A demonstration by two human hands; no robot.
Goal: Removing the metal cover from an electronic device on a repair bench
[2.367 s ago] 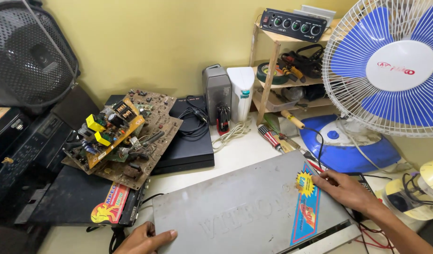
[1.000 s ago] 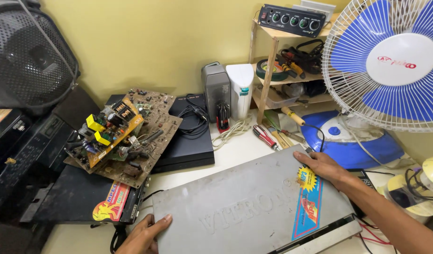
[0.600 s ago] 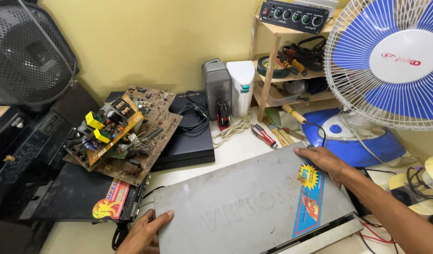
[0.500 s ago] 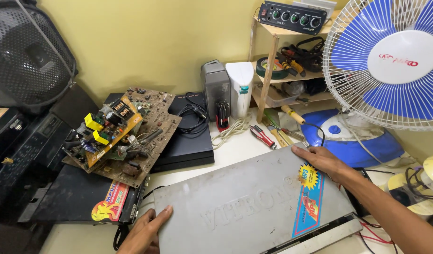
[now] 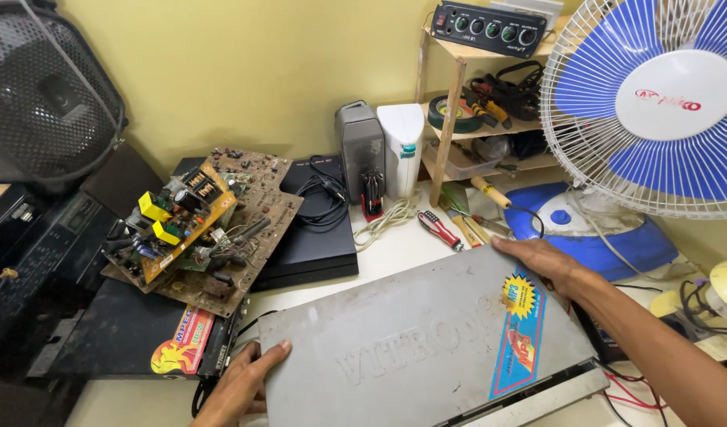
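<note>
A flat grey metal cover (image 5: 427, 348) with a blue and yellow sticker lies tilted across the white table in front of me. My left hand (image 5: 241, 383) grips its near left edge, thumb on top. My right hand (image 5: 541, 261) holds its far right corner, fingers laid over the edge. Under the cover's right end a device chassis with red wires (image 5: 616, 387) shows.
A pile of circuit boards (image 5: 197, 229) rests on black players at the left. A speaker (image 5: 43, 95) stands far left. A blue desk fan (image 5: 656, 111), a wooden shelf of tools (image 5: 482, 119), a red screwdriver (image 5: 438, 229) and two small upright boxes (image 5: 379, 150) stand behind.
The cover has swung and slid a little leftward and toward the back, both hands staying on its edges. My left hand has moved further up onto its left edge.
</note>
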